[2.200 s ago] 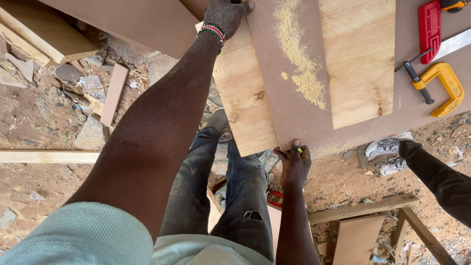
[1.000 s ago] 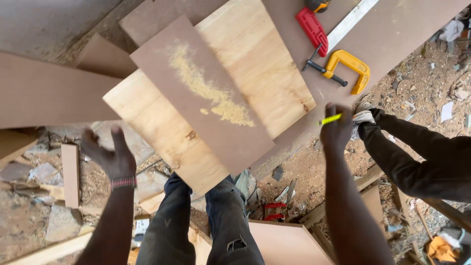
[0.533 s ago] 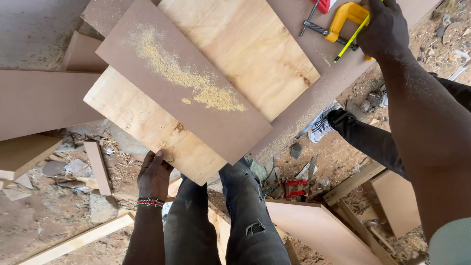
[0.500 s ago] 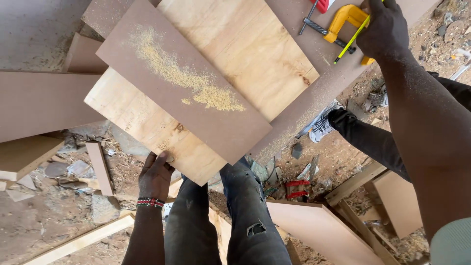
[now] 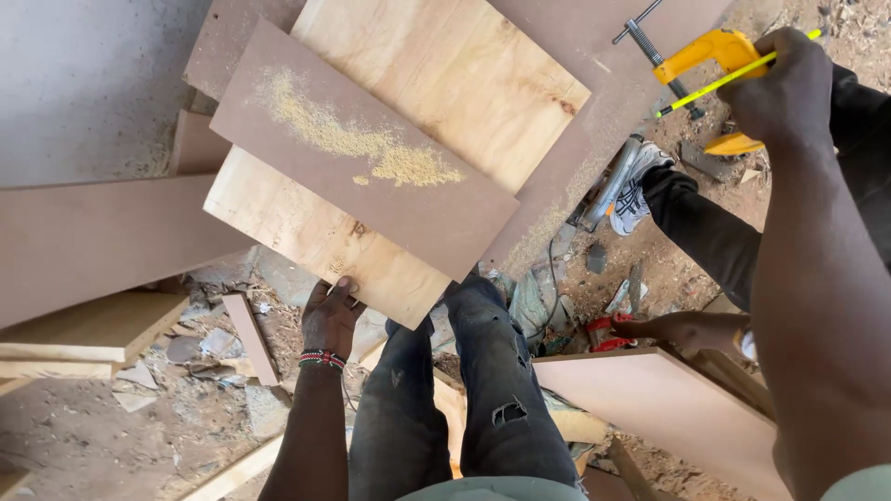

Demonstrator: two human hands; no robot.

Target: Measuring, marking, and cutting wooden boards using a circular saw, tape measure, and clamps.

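A pale plywood board (image 5: 306, 237) lies across the bench, and my left hand (image 5: 329, 315), with a beaded wristband, grips its near edge. On top of it rests a brown fibreboard strip (image 5: 436, 209) carrying a line of sawdust (image 5: 362, 144). A second plywood panel (image 5: 455, 83) lies behind it. At the upper right, my right hand (image 5: 784, 88) holds a yellow pencil (image 5: 715, 85) and rests on a yellow clamp (image 5: 705, 51) fixed to the large brown sheet (image 5: 594, 111).
Another person's dark-trousered leg and grey shoe (image 5: 640, 186) stand at the right, and their hand (image 5: 687, 329) rests by a brown board (image 5: 668, 408). My own legs (image 5: 445, 390) are below. Long brown boards (image 5: 93, 241), timber offcuts and rubble cover the ground on the left.
My left hand came down from the far side of the boards to the plywood's near edge. My right hand rose with the pencil to the yellow clamp.
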